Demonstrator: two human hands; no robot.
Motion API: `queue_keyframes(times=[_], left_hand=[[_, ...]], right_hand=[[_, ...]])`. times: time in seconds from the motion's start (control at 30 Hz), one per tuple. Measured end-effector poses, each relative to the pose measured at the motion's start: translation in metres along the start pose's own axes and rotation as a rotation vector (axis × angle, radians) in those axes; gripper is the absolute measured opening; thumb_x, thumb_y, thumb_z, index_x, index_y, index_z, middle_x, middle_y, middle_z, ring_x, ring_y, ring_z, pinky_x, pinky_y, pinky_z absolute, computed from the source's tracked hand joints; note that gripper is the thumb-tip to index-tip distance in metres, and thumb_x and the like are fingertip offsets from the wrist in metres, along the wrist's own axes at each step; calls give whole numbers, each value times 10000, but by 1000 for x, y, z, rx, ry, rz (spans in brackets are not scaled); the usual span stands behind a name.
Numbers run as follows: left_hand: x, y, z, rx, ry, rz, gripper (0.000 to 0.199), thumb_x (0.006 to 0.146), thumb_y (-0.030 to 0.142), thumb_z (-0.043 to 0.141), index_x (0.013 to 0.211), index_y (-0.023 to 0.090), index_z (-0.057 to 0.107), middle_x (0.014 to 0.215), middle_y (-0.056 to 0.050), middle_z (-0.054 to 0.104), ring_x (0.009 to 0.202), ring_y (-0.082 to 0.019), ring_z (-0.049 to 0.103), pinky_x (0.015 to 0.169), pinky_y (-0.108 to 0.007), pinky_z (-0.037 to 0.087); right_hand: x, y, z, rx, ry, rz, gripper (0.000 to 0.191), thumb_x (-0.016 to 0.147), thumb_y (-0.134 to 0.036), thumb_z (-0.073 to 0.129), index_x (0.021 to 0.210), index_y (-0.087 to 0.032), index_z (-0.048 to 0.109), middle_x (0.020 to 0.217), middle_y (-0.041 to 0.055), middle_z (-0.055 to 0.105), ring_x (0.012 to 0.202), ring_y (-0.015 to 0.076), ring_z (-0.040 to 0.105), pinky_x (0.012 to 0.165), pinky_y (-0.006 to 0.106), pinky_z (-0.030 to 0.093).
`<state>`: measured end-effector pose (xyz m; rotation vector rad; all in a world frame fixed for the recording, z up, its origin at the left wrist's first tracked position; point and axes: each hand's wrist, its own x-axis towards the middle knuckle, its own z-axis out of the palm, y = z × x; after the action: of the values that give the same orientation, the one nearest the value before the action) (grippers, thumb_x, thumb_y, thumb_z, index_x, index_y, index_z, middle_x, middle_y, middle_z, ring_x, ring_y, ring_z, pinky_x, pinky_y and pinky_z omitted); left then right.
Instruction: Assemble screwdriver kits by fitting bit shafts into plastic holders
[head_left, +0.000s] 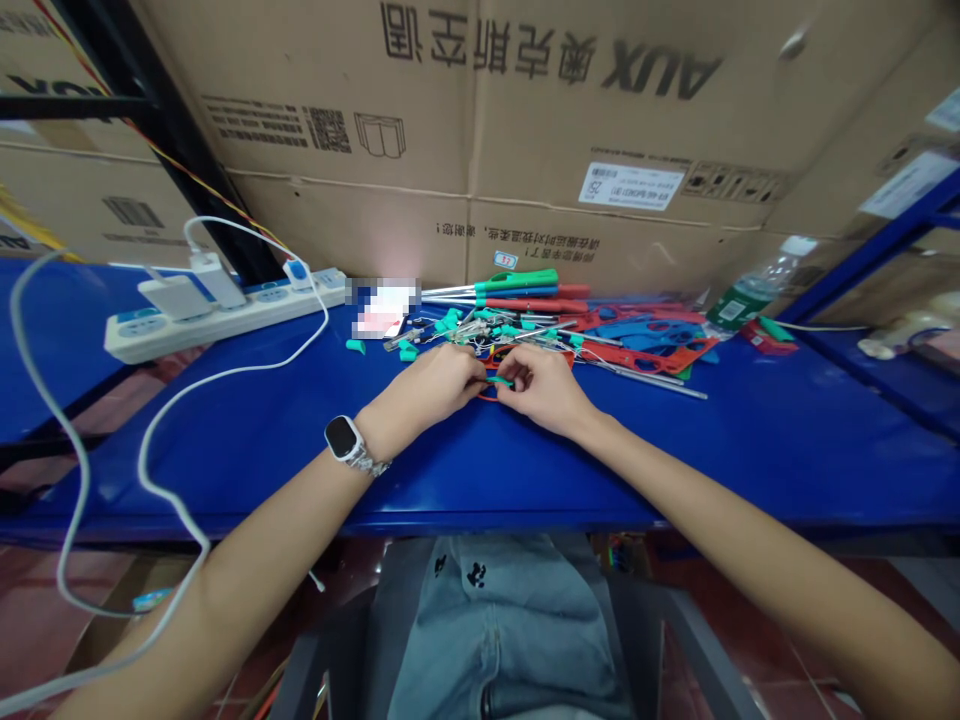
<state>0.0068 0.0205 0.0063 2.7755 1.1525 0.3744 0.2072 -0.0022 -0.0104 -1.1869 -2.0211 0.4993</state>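
Observation:
My left hand (448,382) and my right hand (546,388) meet over the middle of the blue table, fingers pinched close together. Between the fingertips shows a small green plastic piece (499,381), touched from both sides. A red plastic part (487,397) lies under or in the fingers; most of it is covered. Just beyond the hands spreads a heap of metal rods and small green pieces (517,328). Behind it rest long-nosed lighters with green, blue and red handles (521,284). Flat blue and red plastic casings (652,338) lie to the right.
A white power strip (247,312) with plugged chargers and a looping white cable (217,378) occupies the left side. At the right back leans a green-labelled plastic bottle (750,295). Large cardboard boxes (465,130) stand along the back edge of the blue table (750,450).

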Motion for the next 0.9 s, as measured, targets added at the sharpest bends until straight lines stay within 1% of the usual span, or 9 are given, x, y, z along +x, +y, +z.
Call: queue_keyframes(times=[0.1, 0.2, 0.3, 0.4, 0.5, 0.63, 0.77, 0.9], left_hand=[[-1, 2, -1, 52, -16, 32, 246, 1008, 173, 545, 973, 134, 785, 970, -126, 705, 845, -223, 672, 737, -332, 472], [-3, 2, 0, 81, -8, 50, 290, 1031, 173, 499, 986, 129, 782, 977, -127, 695, 848, -217, 670, 742, -331, 486], [-2, 2, 3, 76, 35, 61, 244, 1014, 184, 538, 996, 133, 776, 973, -119, 690, 861, -216, 671, 747, -327, 501], [-1, 1, 6, 13, 77, 57, 201, 991, 179, 578, 961, 135, 772, 940, -105, 687, 843, -212, 669, 753, -330, 513], [1, -2, 10, -90, 104, 33, 198, 970, 129, 585, 904, 143, 771, 908, -89, 694, 800, -192, 660, 765, -329, 515], [2, -5, 13, -208, 135, -19, 173, 944, 111, 618, 889, 145, 778, 891, -78, 712, 773, -175, 647, 766, -321, 507], [0, -7, 13, -311, 136, -46, 153, 921, 122, 639, 877, 153, 783, 849, -63, 728, 739, -160, 643, 724, -297, 497], [0, -8, 13, -349, 136, -65, 157, 919, 134, 636, 902, 156, 790, 851, -60, 738, 747, -160, 648, 716, -289, 500]], right_hand=[[-1, 1, 0, 13, 2, -9, 105, 734, -113, 666, 783, -189, 611, 824, 10, 637, 626, 113, 542, 600, 273, 452], [-1, 2, -1, 19, 6, -24, 101, 731, -117, 656, 787, -189, 612, 823, 11, 630, 619, 113, 540, 596, 278, 454], [-2, 3, -2, 3, 10, -20, 101, 729, -123, 656, 790, -192, 615, 826, 14, 628, 628, 118, 541, 600, 282, 458], [-2, 3, -1, -13, 10, -28, 103, 739, -116, 650, 807, -192, 636, 830, 13, 625, 635, 119, 540, 606, 282, 460], [-2, 4, -2, -26, 0, -35, 99, 765, -117, 654, 826, -194, 664, 837, 11, 627, 623, 113, 532, 613, 285, 464], [-1, 6, -4, -19, -18, -33, 72, 778, -123, 674, 792, -192, 662, 829, 18, 618, 641, 126, 550, 617, 293, 467], [0, 8, -5, -11, -24, -24, 76, 769, -124, 684, 764, -191, 649, 821, 20, 612, 663, 138, 553, 630, 299, 466], [1, 8, -5, -9, -32, -12, 79, 767, -118, 678, 763, -189, 642, 817, 15, 604, 649, 127, 538, 620, 287, 456]])
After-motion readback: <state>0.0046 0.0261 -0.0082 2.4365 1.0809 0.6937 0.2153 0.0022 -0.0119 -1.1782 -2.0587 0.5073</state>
